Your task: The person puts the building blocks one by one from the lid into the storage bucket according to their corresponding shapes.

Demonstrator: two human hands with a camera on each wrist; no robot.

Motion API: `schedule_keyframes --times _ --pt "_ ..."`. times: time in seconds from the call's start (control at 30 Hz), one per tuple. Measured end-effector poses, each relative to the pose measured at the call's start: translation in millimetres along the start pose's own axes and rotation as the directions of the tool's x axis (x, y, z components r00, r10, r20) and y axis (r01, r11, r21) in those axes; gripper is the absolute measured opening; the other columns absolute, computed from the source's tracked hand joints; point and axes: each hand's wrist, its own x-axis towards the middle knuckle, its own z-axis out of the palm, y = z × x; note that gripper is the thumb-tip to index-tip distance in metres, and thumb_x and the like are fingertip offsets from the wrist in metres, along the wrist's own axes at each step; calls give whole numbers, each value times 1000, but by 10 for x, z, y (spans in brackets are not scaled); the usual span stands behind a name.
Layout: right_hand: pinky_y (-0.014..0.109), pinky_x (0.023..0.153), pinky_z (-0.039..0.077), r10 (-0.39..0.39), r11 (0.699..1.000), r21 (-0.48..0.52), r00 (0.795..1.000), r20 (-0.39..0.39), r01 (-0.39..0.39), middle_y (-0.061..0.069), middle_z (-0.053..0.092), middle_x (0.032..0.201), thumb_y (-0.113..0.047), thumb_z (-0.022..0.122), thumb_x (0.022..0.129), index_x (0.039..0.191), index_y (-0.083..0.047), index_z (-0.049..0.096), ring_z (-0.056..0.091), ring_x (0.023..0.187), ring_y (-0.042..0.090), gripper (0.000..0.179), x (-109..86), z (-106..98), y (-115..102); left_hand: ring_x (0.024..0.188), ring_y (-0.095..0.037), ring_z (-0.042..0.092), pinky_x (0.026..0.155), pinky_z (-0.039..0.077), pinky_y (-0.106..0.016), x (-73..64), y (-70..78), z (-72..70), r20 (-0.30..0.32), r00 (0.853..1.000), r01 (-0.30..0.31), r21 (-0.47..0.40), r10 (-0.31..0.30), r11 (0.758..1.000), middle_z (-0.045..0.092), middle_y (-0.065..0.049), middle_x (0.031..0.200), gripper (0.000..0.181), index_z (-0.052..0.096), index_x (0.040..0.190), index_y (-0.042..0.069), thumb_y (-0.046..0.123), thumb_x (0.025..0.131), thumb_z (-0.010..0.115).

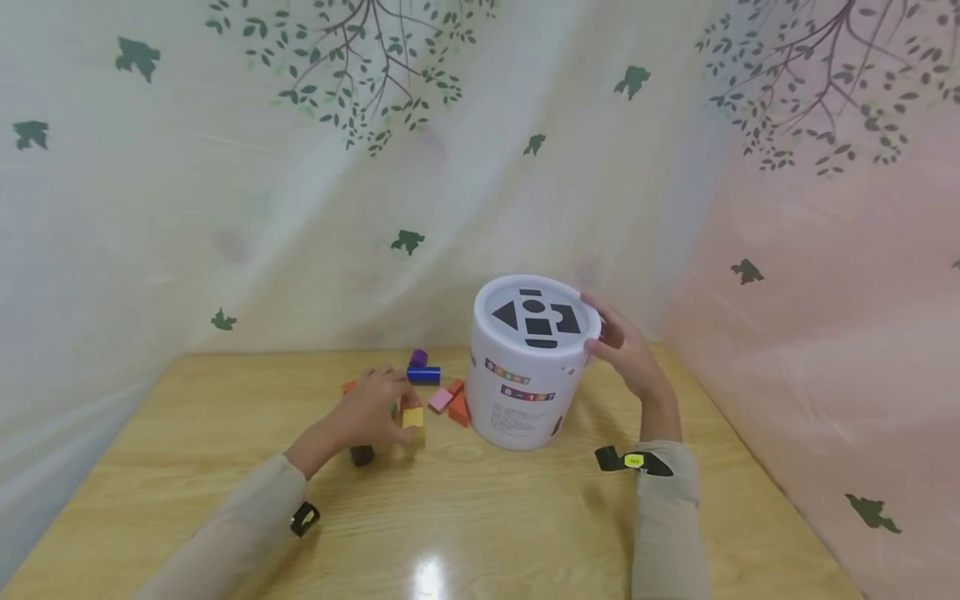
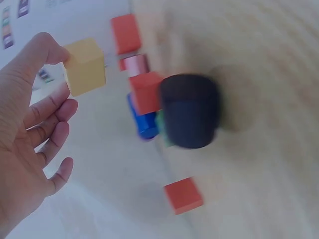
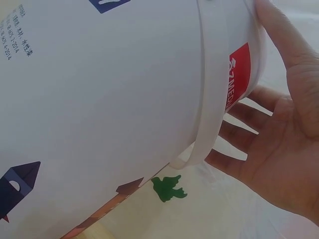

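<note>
My left hand [image 1: 367, 410] pinches a yellow cube [image 2: 85, 67] between thumb and index finger, while its other fingers are loosely bent. A white bucket [image 1: 517, 400] stands upright to the right of it, its lid cut with dark shaped holes, including a triangle and a circle. My right hand [image 1: 628, 352] grips the bucket's top rim from the right, thumb on the near side and fingers spread around the far side. Below the left hand stands a dark rounded block [image 2: 190, 112], partly covered by the hand in the head view.
Between the left hand and the bucket lie a blue cylinder [image 1: 424, 376], a purple block [image 1: 418, 358], a pink block [image 1: 440, 400] and an orange-red triangular block [image 1: 459, 410]. Another red block [image 2: 184, 195] lies apart. A printed curtain [image 1: 315, 250] borders the wooden table [image 1: 480, 517].
</note>
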Motion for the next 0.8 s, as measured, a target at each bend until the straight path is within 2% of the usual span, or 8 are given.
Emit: schedule_keyframes --times 0.13,0.27,0.33,0.57,0.67,0.8 --pt "40 112 45 12 1000 -7 1000 -4 -12 5 37 164 -13 64 98 160 -22 34 41 148 34 69 -25 12 18 93 -24 60 90 49 -54 83 -8 -156 -50 999 -17 -7 16 1000 68 1 90 31 69 88 14 32 70 87" --pt "47 114 43 20 1000 -6 1000 -6 -20 5 36 165 -13 64 98 160 -23 33 40 149 35 70 -26 28 19 92 -23 55 87 47 -46 181 20 -321 -53 999 3 -22 -4 1000 68 0 93 33 67 88 13 33 70 86" --pt "45 113 44 20 1000 -10 1000 -5 -20 6 35 165 -12 64 99 160 -21 32 39 149 36 70 -29 23 16 93 -23 53 86 44 -45 233 42 -390 -53 999 10 -29 -12 1000 67 0 93 32 66 89 14 32 71 85" --pt "23 103 47 15 1000 10 1000 -7 -15 9 35 165 -11 63 99 160 -18 33 39 147 40 69 -26 -16 -23 97 -26 56 96 44 -54 436 160 -608 -112 994 -9 10 11 1000 69 -3 96 34 68 92 12 33 71 83" --pt "21 101 48 13 1000 7 1000 -9 -13 9 36 164 -10 64 98 160 -18 33 41 146 40 70 -25 -14 -39 99 -25 54 98 43 -54 483 209 -668 -111 994 2 -6 -3 1000 70 -3 99 37 68 94 12 35 71 84" --pt "31 108 48 23 1000 -9 1000 -12 -23 5 38 164 -12 66 97 160 -21 34 42 146 36 70 -30 -2 -41 102 -25 52 101 41 -53 524 271 -724 -104 994 26 -40 -30 999 69 -3 101 39 67 98 11 34 72 85"
